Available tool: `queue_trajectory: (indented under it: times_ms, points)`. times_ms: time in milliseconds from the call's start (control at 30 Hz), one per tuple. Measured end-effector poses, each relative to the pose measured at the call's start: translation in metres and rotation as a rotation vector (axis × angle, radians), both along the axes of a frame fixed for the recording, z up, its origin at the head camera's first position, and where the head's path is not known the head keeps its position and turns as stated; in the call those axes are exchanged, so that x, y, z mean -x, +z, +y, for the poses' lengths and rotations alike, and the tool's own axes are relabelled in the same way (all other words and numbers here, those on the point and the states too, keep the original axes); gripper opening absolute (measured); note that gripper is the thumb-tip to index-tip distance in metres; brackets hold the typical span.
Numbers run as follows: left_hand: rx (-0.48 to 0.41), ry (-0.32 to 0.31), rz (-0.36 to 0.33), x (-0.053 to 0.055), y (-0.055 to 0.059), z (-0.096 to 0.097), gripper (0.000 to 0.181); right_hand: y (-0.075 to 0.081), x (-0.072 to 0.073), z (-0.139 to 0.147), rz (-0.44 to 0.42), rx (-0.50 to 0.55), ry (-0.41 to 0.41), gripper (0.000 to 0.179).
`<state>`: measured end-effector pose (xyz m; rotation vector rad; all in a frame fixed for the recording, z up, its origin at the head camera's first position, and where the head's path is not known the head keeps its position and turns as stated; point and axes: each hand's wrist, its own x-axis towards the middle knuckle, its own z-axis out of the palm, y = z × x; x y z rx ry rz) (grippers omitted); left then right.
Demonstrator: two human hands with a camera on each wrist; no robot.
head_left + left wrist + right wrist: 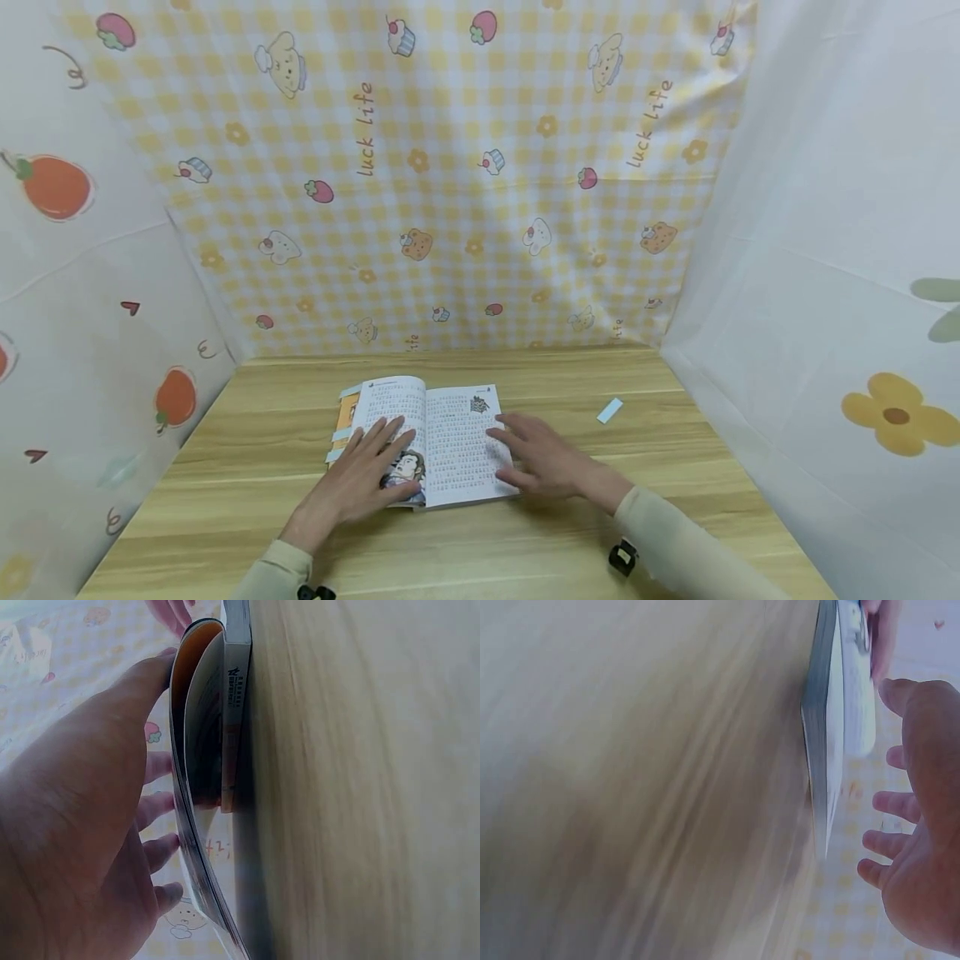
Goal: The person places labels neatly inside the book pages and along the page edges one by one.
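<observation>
An open book [461,450] with printed text lies on the wooden table. Its left page carries a drawing of a face near the bottom, partly under my left hand [367,471]. That hand rests on the left page with its fingers spread. In the left wrist view, the left pages and orange-lined cover [196,656] bow up off the table beside the thick page block. My right hand [543,458] is at the right page's outer edge, fingers apart and holding nothing. The right wrist view shows those fingers [889,844] raised clear of the page.
Light blue strips [342,434] stick out from the book's left edge. A separate light blue strip [610,410] lies on the table [600,542] right of the book. Patterned cloth [450,208] hangs behind the table, and white cloth stands on both sides.
</observation>
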<state>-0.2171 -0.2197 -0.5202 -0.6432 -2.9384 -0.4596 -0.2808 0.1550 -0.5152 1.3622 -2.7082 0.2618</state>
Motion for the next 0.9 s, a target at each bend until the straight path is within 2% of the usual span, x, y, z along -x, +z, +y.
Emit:
queue_trajectory:
  times_ms: [267, 767, 900]
  points:
    - [0.013, -0.009, 0.017, 0.0, -0.002, 0.0, 0.085, 0.008, 0.01, 0.038, 0.011, 0.085, -0.102, 0.066]
    - [0.025, -0.026, 0.065, 0.003, -0.004, 0.001, 0.081, 0.003, 0.042, 0.103, 0.162, 0.127, -0.259, 0.061]
    - [0.027, -0.029, 0.065, 0.003, -0.003, 0.002, 0.081, 0.001, 0.048, 0.119, 0.12, 0.139, -0.317, 0.061]
